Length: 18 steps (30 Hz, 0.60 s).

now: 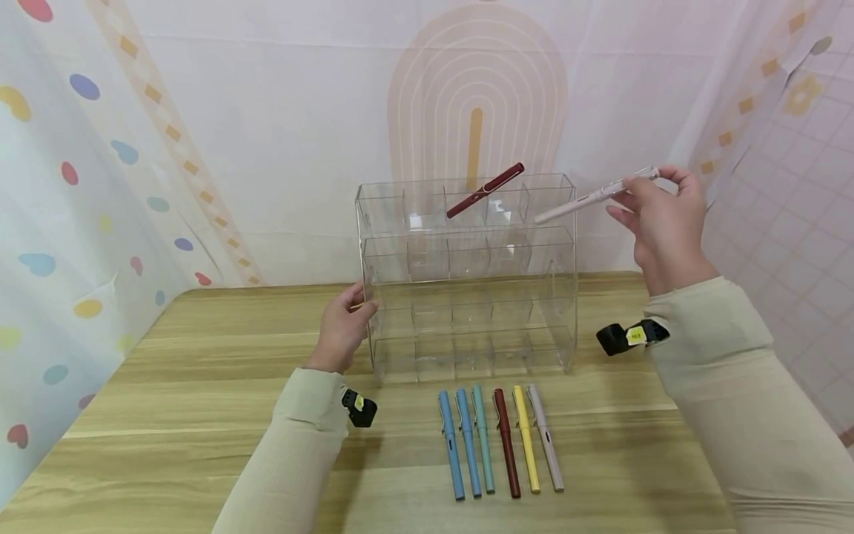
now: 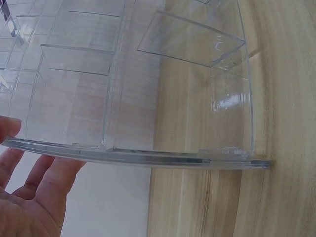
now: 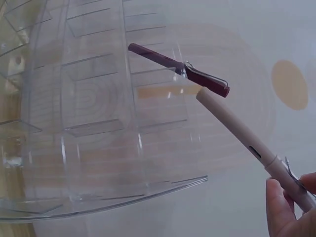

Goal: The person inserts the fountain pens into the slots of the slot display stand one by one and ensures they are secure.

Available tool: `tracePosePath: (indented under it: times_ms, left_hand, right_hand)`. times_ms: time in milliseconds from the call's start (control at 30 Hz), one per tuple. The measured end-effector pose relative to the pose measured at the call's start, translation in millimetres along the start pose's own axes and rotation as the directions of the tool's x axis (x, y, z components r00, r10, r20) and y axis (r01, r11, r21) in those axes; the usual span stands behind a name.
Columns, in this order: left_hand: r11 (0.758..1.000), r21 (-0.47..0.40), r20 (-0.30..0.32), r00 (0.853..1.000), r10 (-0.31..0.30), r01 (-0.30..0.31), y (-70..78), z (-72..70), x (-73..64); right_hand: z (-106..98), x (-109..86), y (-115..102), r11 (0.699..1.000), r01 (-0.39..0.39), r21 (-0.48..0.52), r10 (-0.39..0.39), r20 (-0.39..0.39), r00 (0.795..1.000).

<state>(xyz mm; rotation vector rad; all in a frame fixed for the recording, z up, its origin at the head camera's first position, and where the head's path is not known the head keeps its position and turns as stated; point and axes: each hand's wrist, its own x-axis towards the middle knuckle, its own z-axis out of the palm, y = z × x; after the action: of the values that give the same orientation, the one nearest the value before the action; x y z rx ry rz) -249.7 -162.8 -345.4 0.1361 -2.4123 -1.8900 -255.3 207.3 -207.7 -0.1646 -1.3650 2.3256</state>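
Observation:
A clear tiered organizer [image 1: 470,281] stands upright on the wooden table. With thumb and fingers on either side of its left side panel, my left hand [image 1: 343,326] grips the organizer, also seen up close in the left wrist view. My right hand [image 1: 667,222] pinches a pale pinkish-white pen [image 1: 580,202] by its capped end. That pen slants down leftward, its tip over the organizer's top right compartment. A dark red pen [image 1: 485,190] leans diagonally in the top tier. In the right wrist view the pale pen [image 3: 237,128] passes close to the dark red pen [image 3: 177,69].
Several pens lie in a row before the organizer: two blue pens [image 1: 451,445], a teal pen [image 1: 483,439], another dark red pen [image 1: 507,443], a yellow pen [image 1: 526,439] and a pale lilac pen [image 1: 545,437]. A patterned curtain [image 1: 300,133] hangs behind the table [image 1: 200,415].

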Motion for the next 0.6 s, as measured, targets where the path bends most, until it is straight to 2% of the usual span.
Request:
tracePosePath:
  times_ms: [133,300,600]
  left_hand:
    - [1.0,0.0,0.002,1.0,0.001,-0.001,-0.4,0.0,-0.8]
    - [1.0,0.001,0.003,1.0,0.005,-0.005,-0.8,0.4,-1.1]
    - [1.0,-0.012,0.011,1.0,-0.007,0.007,0.7,1.1,-1.4]
  right_hand:
    - [11,6.2,-5,0.997,0.008,0.072,-0.006,-0.026,1.0]
    - [25,14.2,-8,0.994,0.001,0.108,0.007,-0.07,0.998]
    - [47,17.6,1,1.0,0.018,0.016,-0.017,-0.091,0.996]
